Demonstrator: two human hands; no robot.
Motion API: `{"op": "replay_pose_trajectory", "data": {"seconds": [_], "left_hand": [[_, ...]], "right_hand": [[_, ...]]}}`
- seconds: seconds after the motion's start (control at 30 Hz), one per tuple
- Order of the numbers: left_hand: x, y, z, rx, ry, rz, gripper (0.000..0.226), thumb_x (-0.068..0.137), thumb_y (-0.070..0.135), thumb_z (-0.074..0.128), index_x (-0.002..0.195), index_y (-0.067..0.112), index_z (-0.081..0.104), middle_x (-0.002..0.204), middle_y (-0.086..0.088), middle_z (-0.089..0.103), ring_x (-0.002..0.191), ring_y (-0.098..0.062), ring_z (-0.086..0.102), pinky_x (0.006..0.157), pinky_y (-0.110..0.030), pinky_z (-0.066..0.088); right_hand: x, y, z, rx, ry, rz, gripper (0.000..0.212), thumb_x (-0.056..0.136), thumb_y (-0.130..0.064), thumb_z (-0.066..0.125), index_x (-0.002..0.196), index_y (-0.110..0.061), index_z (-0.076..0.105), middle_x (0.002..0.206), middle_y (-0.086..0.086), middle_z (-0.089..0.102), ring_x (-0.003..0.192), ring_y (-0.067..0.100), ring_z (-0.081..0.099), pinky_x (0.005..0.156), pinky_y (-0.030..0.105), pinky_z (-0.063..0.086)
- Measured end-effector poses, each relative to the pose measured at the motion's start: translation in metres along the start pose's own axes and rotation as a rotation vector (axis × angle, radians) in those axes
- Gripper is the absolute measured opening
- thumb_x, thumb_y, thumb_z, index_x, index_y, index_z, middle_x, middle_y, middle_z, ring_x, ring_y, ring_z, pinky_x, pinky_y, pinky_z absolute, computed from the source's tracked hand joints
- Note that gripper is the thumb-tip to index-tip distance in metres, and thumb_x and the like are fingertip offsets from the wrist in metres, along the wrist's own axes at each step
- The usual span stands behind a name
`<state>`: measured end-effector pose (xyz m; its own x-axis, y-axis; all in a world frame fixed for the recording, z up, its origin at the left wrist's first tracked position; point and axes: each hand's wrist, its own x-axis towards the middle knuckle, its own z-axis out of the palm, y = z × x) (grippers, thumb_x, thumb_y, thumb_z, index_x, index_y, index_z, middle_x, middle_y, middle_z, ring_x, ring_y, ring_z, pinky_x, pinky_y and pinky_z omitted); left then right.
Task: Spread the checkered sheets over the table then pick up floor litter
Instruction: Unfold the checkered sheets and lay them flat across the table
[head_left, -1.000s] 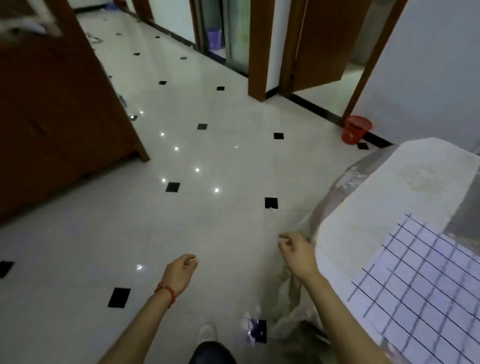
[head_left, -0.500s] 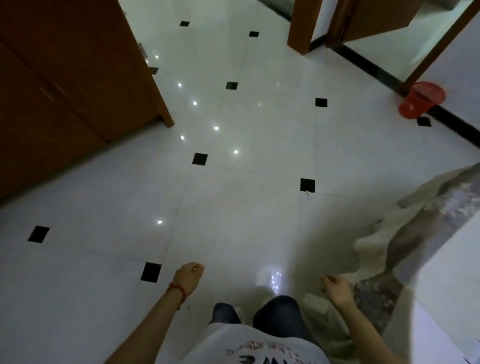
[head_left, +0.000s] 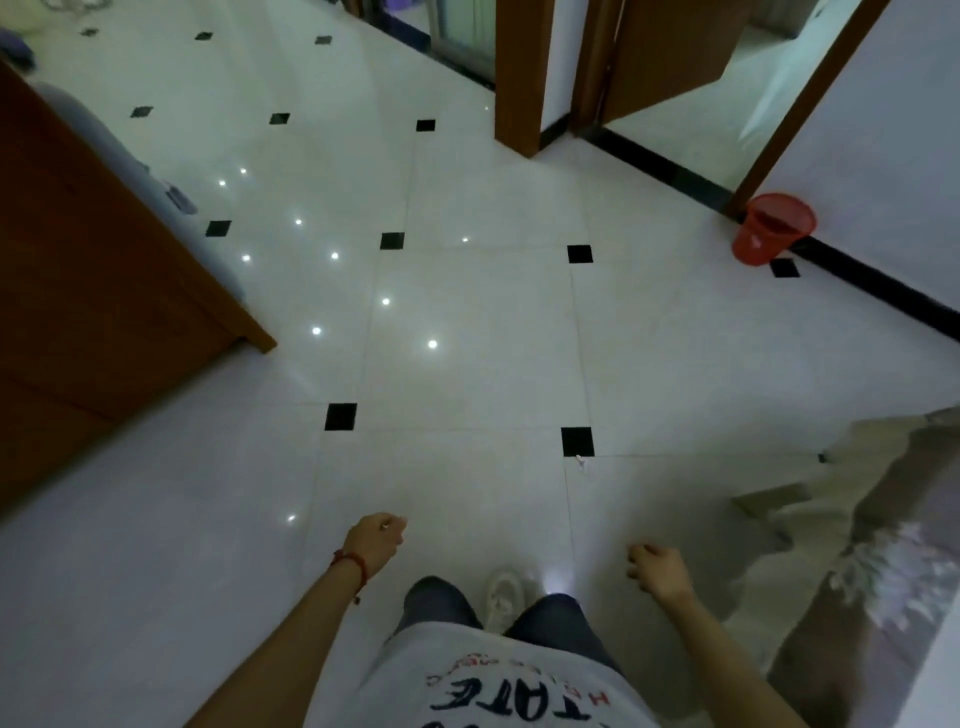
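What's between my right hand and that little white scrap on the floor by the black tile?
Nothing visible. Only bare floor tile lies between the right hand and the white scrap. The draped table cover hangs off to the right, clear of that path.

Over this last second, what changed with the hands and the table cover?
The right hand let go of the table cover and drew away from it; the person turned toward the open floor. The left hand stayed loosely curled, holding nothing. The red bin stayed put.
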<state>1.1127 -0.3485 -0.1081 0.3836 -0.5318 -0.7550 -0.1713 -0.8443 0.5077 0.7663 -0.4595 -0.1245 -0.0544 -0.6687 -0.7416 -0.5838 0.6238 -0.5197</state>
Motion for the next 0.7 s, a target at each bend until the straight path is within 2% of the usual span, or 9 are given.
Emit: {"op": "replay_pose_trajectory", "data": {"seconds": [0.03,0.13,0.27,0.37,0.4,0.47,0.53,0.63,0.7], "left_hand": [[0.010,0.012,-0.005,-0.003,0.007,-0.005,0.022,0.093,0.025,0.047,0.079,0.015,0.060,0.090,-0.008,0.062,0.082,-0.023,0.057,0.075,-0.027,0.044],[0.044,0.044,-0.018,-0.002,0.023,-0.022,0.020,0.093,0.024,0.048,0.084,0.011,0.060,0.089,-0.009,0.063,0.075,-0.020,0.057,0.062,-0.025,0.042],[0.104,0.094,-0.032,0.014,0.009,-0.047,0.023,0.092,0.024,0.050,0.092,0.005,0.062,0.086,-0.010,0.063,0.070,-0.020,0.056,0.059,-0.022,0.041],[0.155,0.149,-0.044,0.045,-0.008,-0.029,0.021,0.092,0.023,0.050,0.087,0.006,0.061,0.084,-0.011,0.062,0.068,-0.020,0.056,0.058,-0.023,0.041],[0.170,0.171,-0.048,0.055,-0.019,-0.021,0.020,0.092,0.022,0.049,0.084,0.007,0.060,0.084,-0.012,0.062,0.068,-0.020,0.056,0.059,-0.023,0.041],[0.200,0.220,-0.056,0.096,-0.051,-0.004,0.020,0.093,0.021,0.048,0.082,0.008,0.058,0.083,-0.012,0.061,0.069,-0.020,0.055,0.060,-0.024,0.041],[0.227,0.274,-0.061,0.176,-0.091,0.040,0.022,0.093,0.021,0.048,0.079,0.009,0.059,0.083,-0.011,0.062,0.070,-0.020,0.055,0.061,-0.024,0.041],[0.268,0.363,-0.056,0.326,-0.152,0.155,0.024,0.094,0.022,0.046,0.095,0.002,0.060,0.090,-0.011,0.061,0.078,-0.022,0.056,0.062,-0.024,0.042],[0.291,0.425,-0.044,0.375,-0.201,0.204,0.028,0.094,0.023,0.046,0.105,0.000,0.059,0.093,-0.012,0.060,0.082,-0.022,0.056,0.065,-0.024,0.043]], "right_hand": [[0.011,-0.021,-0.007,0.020,0.009,-0.012,0.029,0.092,-0.006,0.046,0.064,-0.011,0.051,0.060,0.005,0.048,0.055,0.016,0.044,0.052,0.024,0.036],[0.045,-0.076,-0.022,0.086,0.032,-0.057,0.017,0.093,-0.005,0.045,0.077,-0.005,0.052,0.071,0.010,0.048,0.059,0.018,0.045,0.047,0.017,0.042],[0.098,-0.131,-0.040,0.172,0.111,-0.053,0.010,0.093,-0.006,0.046,0.090,-0.003,0.055,0.087,0.014,0.053,0.066,0.024,0.052,0.050,0.020,0.039],[0.141,-0.162,-0.051,0.247,0.149,0.006,0.009,0.093,-0.003,0.046,0.088,0.001,0.053,0.076,0.013,0.050,0.056,0.019,0.044,0.035,0.010,0.036],[0.152,-0.171,-0.054,0.267,0.155,0.034,0.009,0.093,-0.002,0.045,0.088,0.002,0.052,0.070,0.011,0.048,0.055,0.019,0.042,0.035,0.010,0.036],[0.171,-0.188,-0.062,0.287,0.164,0.093,0.010,0.094,-0.004,0.045,0.089,0.001,0.051,0.068,0.009,0.046,0.055,0.019,0.043,0.044,0.020,0.038],[0.184,-0.202,-0.069,0.308,0.172,0.127,0.014,0.095,-0.008,0.044,0.086,-0.002,0.053,0.077,0.013,0.049,0.059,0.021,0.048,0.057,0.025,0.038],[0.203,-0.219,-0.084,0.351,0.217,0.172,0.015,0.095,-0.009,0.044,0.098,0.000,0.056,0.094,0.016,0.055,0.081,0.032,0.057,0.074,0.036,0.043],[0.215,-0.223,-0.094,0.419,0.256,0.221,0.021,0.095,-0.007,0.044,0.102,0.009,0.055,0.090,0.016,0.054,0.075,0.029,0.053,0.067,0.031,0.042]]}}
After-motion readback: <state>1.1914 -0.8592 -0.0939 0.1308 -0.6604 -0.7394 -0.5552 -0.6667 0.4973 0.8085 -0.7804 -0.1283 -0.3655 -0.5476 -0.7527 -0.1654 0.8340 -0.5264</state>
